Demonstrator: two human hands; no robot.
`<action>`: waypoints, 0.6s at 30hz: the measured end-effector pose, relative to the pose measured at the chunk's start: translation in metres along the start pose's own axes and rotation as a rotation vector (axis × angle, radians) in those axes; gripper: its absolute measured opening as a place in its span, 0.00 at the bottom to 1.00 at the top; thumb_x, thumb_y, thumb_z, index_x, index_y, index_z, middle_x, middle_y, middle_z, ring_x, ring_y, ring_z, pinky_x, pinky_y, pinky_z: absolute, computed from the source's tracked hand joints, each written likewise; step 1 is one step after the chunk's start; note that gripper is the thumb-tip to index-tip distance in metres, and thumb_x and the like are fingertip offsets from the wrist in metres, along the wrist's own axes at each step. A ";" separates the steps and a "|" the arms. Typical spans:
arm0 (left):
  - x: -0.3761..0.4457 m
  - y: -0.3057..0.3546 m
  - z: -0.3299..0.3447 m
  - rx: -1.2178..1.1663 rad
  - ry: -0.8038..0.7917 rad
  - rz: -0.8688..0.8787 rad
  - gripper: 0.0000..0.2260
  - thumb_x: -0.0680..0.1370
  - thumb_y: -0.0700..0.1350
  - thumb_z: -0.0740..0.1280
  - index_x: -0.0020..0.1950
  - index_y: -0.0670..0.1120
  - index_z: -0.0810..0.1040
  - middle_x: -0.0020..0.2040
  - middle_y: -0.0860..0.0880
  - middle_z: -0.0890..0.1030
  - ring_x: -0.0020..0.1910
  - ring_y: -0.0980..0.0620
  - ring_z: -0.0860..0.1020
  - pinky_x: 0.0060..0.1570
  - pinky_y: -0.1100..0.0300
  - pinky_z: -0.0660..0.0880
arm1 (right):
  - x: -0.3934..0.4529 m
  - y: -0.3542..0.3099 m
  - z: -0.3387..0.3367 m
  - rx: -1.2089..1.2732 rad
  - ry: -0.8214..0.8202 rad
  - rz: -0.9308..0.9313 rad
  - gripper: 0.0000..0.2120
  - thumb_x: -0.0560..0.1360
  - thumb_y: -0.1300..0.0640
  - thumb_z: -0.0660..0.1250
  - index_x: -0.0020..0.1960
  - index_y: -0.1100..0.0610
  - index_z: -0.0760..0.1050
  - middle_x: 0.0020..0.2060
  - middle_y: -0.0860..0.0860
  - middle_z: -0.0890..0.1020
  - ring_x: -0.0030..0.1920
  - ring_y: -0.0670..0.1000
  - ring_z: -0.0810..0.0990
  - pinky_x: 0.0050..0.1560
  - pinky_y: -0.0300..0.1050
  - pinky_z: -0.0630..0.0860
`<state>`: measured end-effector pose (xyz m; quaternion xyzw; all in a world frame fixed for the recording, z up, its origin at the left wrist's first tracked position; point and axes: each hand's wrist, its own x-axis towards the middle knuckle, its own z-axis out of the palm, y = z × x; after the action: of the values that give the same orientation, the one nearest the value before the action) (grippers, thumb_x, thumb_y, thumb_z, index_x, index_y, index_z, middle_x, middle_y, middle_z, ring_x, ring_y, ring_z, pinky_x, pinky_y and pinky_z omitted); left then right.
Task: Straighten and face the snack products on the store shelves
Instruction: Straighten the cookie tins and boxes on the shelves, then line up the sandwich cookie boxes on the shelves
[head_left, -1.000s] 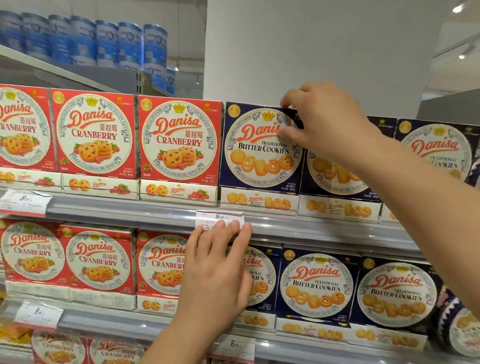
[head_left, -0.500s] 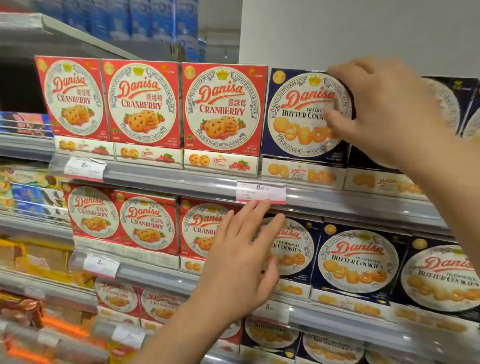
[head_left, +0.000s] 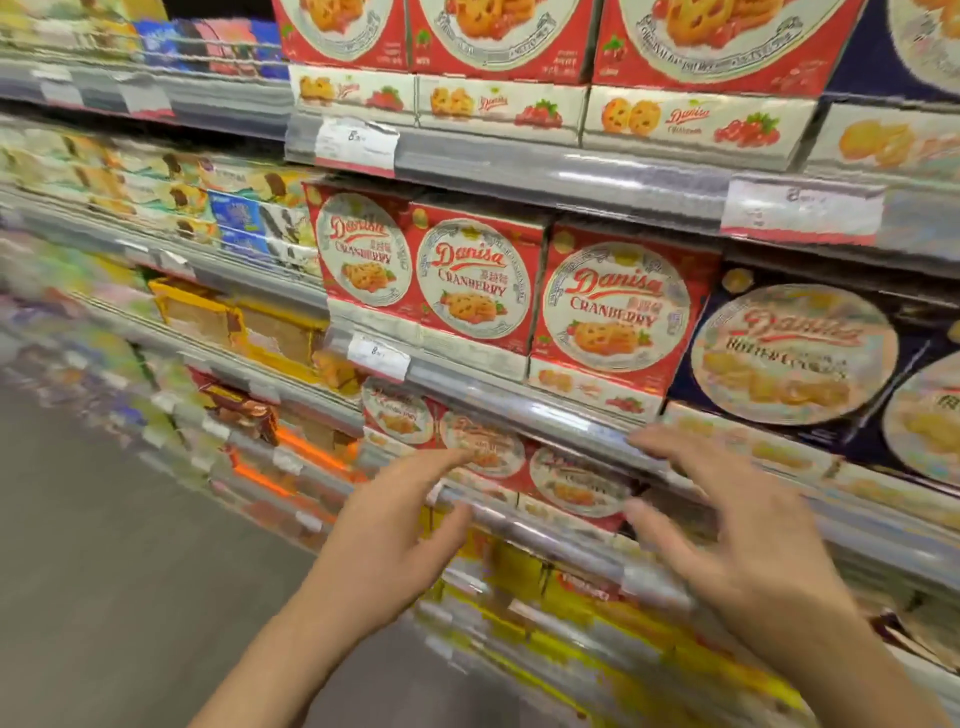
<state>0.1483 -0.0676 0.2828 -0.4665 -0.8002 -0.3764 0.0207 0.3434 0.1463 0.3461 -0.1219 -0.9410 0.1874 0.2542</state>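
While both my hands hang out in front of the shelves, neither one holds anything. My left hand (head_left: 387, 540) is spread, fingers straight and a little apart, tips near the rail in front of the lower red boxes (head_left: 480, 447); blur keeps me from saying whether they touch it. My right hand (head_left: 737, 540) is spread too, fingers loosely fanned and pointing left, just below the shelf rail (head_left: 571, 415). I cannot tell if it brushes the rail.

Red cranberry cookie boxes (head_left: 615, 306) stand upright in a row of three on the middle shelf, faces out, side by side and touching. To their right sits a dark blue butter cookie box (head_left: 795, 353), also face out. Above, another row of red boxes (head_left: 498, 31) fills the upper shelf, cut off by the top edge. White price tags (head_left: 378, 356) hang on the rails. Off to the left, yellow packets (head_left: 197, 312) and other snacks smear into blur, with grey floor (head_left: 104, 571) below.
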 end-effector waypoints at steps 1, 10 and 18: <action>-0.010 -0.015 -0.003 -0.004 -0.017 -0.043 0.22 0.79 0.60 0.61 0.72 0.59 0.73 0.66 0.66 0.76 0.64 0.70 0.72 0.58 0.75 0.67 | -0.008 0.000 0.024 0.013 -0.048 0.038 0.23 0.74 0.35 0.63 0.67 0.40 0.74 0.64 0.34 0.77 0.63 0.36 0.73 0.65 0.26 0.63; -0.088 -0.144 -0.060 -0.011 -0.113 -0.211 0.21 0.77 0.63 0.62 0.70 0.65 0.73 0.65 0.72 0.74 0.64 0.73 0.70 0.63 0.74 0.66 | -0.019 -0.055 0.169 0.105 -0.268 0.173 0.22 0.75 0.28 0.59 0.67 0.29 0.69 0.62 0.32 0.79 0.61 0.33 0.77 0.61 0.22 0.66; -0.144 -0.248 -0.130 0.042 -0.147 -0.340 0.24 0.76 0.66 0.57 0.71 0.64 0.71 0.65 0.71 0.73 0.65 0.72 0.70 0.61 0.80 0.59 | 0.013 -0.140 0.265 0.140 -0.431 0.154 0.25 0.69 0.19 0.52 0.61 0.26 0.67 0.58 0.23 0.73 0.60 0.29 0.74 0.60 0.29 0.71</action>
<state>-0.0011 -0.3237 0.1762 -0.3502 -0.8745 -0.3228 -0.0919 0.1745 -0.0527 0.1978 -0.1325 -0.9461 0.2928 0.0401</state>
